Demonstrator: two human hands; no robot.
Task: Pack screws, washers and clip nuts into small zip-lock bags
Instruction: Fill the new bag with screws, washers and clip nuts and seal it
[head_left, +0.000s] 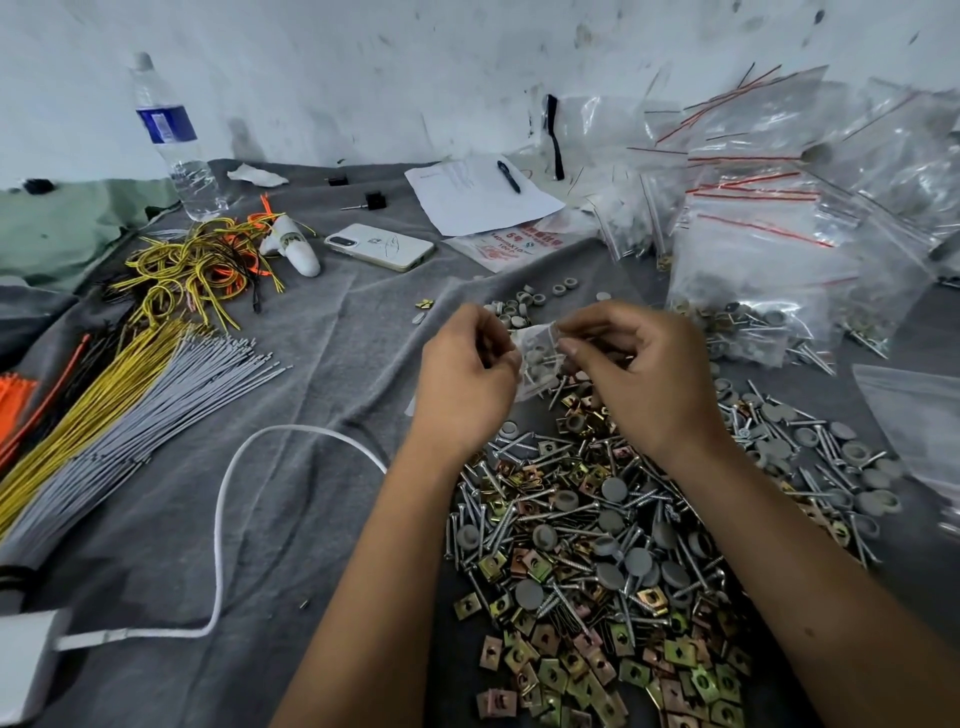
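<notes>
The big heap of screws, washers and clip nuts (597, 545) covers the grey surface (322, 364) right under the hands. Above its far edge, the left hand (467, 374) and right hand (639, 364) each pinch the top of one small zip-lock bag (535, 358), already holding some parts. I'd say seal it now: run both grips along the strip, squeezing air out first.

Scuffed white wall (415, 78) behind; grey blanket (322, 353) covering surface.
</notes>
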